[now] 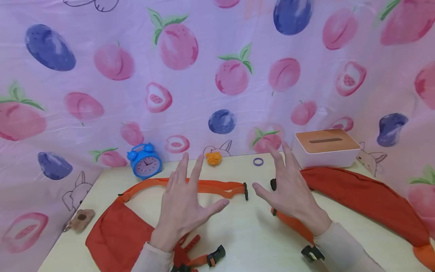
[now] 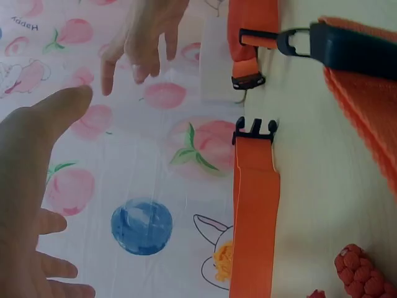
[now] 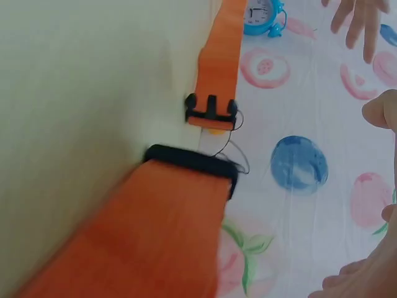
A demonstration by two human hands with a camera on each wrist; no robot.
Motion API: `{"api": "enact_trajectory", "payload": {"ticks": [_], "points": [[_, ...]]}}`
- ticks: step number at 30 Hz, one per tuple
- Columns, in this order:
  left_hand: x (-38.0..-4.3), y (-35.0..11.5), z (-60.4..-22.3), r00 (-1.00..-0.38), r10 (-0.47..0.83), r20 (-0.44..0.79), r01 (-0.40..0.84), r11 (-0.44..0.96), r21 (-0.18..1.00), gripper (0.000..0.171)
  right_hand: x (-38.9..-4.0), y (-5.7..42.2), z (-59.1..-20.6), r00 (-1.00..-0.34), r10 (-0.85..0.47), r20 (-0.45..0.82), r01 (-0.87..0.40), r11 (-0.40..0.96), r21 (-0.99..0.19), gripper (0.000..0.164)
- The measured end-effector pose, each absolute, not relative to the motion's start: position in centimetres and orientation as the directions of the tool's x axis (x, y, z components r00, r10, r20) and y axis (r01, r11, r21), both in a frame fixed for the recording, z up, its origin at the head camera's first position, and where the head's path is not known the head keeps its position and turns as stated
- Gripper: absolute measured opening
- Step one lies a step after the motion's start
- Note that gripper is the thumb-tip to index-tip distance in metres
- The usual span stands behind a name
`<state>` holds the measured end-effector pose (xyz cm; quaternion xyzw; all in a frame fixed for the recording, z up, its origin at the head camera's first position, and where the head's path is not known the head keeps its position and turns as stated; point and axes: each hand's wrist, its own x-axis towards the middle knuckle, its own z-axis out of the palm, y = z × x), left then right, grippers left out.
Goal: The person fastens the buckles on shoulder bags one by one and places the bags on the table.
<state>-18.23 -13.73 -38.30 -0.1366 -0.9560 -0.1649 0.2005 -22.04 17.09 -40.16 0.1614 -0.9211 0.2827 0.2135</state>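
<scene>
Your left hand [image 1: 183, 209], fingers wide, empty, hovers over the red strapped bag [image 1: 117, 234] on the table [image 1: 248, 238]; your right hand [image 1: 295, 196], likewise wide, empty, hovers near the long red pouch [image 1: 363, 196], possibly a waist bag.

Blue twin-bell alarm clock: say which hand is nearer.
Left hand, raised in front and to the right of the alarm clock; the right hand is farther right, closer to the tissue box.
</scene>
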Motion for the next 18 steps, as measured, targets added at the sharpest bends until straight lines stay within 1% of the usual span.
{"api": "enact_trajectory", "payload": {"ticks": [3,7,9,14,18], "points": [[-18.0,-13.6,-38.0,-0.877,0.181,0.444,0.355,0.868,0.347,0.117,-22.2,16.5,-39.7,-0.833,-0.206,0.513,-0.48,0.732,-0.484,0.111],[-17.3,-13.7,-37.5,-0.896,0.178,0.407,0.379,0.783,0.493,0.102,-22.4,15.3,-39.5,-0.822,-0.23,0.521,-0.532,0.637,-0.557,0.104],[-16.9,-13.7,-37.4,-0.9,0.181,0.396,0.389,0.745,0.542,0.095,-22.4,14.9,-39.5,-0.822,-0.234,0.519,-0.546,0.583,-0.602,0.1],[-15.8,-14.3,-37.4,-0.886,0.186,0.425,0.428,0.681,0.595,0.079,-22.6,14.1,-39.9,-0.842,-0.24,0.484,-0.538,0.452,-0.712,0.098],[-14.9,-15.1,-37.7,-0.888,0.183,0.421,0.432,0.643,0.632,0.07,-22.8,13.6,-40.4,-0.858,-0.236,0.456,-0.513,0.388,-0.765,0.097]]}}
